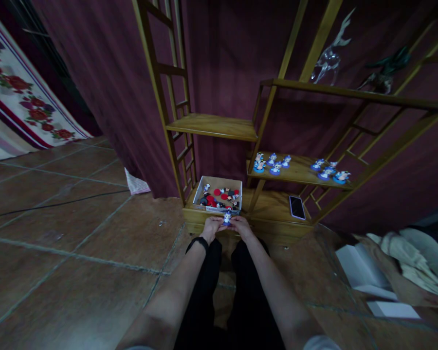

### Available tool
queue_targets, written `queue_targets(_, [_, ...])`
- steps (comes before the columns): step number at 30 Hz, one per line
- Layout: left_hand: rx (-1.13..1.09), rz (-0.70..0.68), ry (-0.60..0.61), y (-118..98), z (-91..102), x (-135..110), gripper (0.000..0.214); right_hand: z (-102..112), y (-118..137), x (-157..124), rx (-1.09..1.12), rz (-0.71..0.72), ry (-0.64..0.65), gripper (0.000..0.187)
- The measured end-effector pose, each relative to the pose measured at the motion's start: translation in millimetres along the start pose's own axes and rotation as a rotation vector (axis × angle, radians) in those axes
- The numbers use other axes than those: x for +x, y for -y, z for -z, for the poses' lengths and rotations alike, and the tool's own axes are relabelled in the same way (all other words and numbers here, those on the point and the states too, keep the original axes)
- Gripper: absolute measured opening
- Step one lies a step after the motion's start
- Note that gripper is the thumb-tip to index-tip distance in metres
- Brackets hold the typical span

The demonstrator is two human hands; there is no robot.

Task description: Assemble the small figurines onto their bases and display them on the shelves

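Between my two hands is a small white and purple figurine (227, 218) on a round purple base, held upright in front of an open box. My left hand (212, 227), with a dark band at the wrist, closes on its left side. My right hand (241, 226) pinches it from the right. Just beyond, the cardboard box (217, 182) on the low shelf contains several small figurines and red discs. More figurines like the held one stand on the middle shelf (299, 168): one group (275, 167) at its left, another (326, 172) at its right.
The wooden display rack (211, 125) has stepped shelves and upright posts. A phone (297, 207) lies on its lower shelf. A clear deer ornament (328, 63) and a dark ornament (385, 73) stand on the upper shelf. White boxes (365, 272) sit on the floor at right.
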State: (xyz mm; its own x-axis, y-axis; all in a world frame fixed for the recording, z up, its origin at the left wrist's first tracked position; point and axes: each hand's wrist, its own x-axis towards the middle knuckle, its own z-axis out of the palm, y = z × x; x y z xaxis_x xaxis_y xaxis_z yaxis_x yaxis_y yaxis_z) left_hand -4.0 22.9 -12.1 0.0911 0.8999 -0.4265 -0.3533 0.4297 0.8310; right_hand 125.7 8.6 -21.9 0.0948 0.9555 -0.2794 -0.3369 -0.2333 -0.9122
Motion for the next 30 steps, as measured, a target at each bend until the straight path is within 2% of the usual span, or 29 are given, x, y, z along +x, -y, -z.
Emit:
queue_targets(14, [-0.025,-0.004,0.025,-2.3,-2.0,-5.6,0.007,2.3,4.9,-4.9,0.027,0.003,0.039,0.030])
queue_targets(20, [-0.020,-0.007,0.030,-1.5,-0.8,-4.4,0.007,5.3,2.8,-4.8,0.041,0.014,0.095,0.031])
queue_targets(30, [-0.027,-0.015,0.025,-2.0,-2.9,-5.9,0.008,2.7,6.2,-6.2,0.018,0.005,0.035,0.031])
